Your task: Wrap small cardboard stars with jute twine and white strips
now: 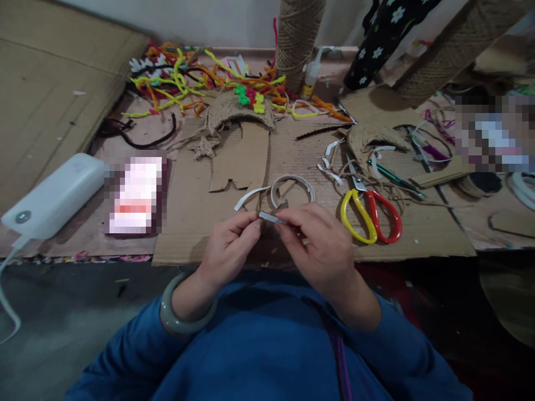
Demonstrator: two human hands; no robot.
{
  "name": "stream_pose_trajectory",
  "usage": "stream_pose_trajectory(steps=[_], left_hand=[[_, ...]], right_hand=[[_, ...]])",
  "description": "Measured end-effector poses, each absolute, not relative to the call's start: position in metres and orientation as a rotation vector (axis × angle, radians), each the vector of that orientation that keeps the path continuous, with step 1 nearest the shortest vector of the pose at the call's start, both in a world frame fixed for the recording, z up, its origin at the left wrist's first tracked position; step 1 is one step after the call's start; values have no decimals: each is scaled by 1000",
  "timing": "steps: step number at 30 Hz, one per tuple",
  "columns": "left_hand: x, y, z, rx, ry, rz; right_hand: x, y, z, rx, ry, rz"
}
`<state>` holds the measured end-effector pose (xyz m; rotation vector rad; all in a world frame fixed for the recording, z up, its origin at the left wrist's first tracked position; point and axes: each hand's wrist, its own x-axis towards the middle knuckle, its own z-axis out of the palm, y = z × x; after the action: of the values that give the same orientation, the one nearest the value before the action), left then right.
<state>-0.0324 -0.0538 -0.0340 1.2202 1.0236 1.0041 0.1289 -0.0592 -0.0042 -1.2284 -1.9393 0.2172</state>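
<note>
both hands meet at the near edge of the cardboard sheet [292, 239], middle of its width. left hand [228, 245] pinches one end of a short white strip [271, 217] between thumb and fingertips, grip clenched on it. right hand [320, 245] pinches the other end, grip also clenched on the strip. strip sits roughly level between the two hands, just above the cardboard; can't tell if it touches it. grey bangle [179, 320] on the left wrist, blue sleeves on both arms.

just beyond the fingers, a curled white strip loop [292, 186] lies on the cardboard, one loose tail running out to the left. yellow-and-red scissors [371, 214] lie right of the right hand, near but apart, handles toward the near edge. more white offcuts [330, 161] beyond the scissors blades.

middle of the sheet: cardboard cutout [240, 161] topped by a jute-wrapped arch [234, 111] with green and pink bits on it. small jute star [204, 147] left of the cutout. pile of coloured pipe cleaners [184, 78] at the far left. jute-wrapped post [297, 39] and glue bottle [311, 78] at the far edge. white power bank [54, 195] at the left edge, cable trailing off.
</note>
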Motion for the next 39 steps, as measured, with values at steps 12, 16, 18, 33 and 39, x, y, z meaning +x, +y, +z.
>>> stream_pose_trajectory(steps=[12,16,18,33,39], left_hand=[[-33,-55,-23,1462,1113,868],[-32,-56,-24,1491,1115,857],[-33,-56,-25,1498,1116,856],[-32,-55,-22,1561,1120,841],[-32,-54,-20,1562,1136,831]], right_hand=[[131,-51,-9,-1244,-2018,417],[131,-52,-9,-1261,-2041,408],[131,-53,-9,-1269,-2054,403],[135,-53,-10,-1298,-2065,452],[134,-55,-10,-1303,-2115,375]])
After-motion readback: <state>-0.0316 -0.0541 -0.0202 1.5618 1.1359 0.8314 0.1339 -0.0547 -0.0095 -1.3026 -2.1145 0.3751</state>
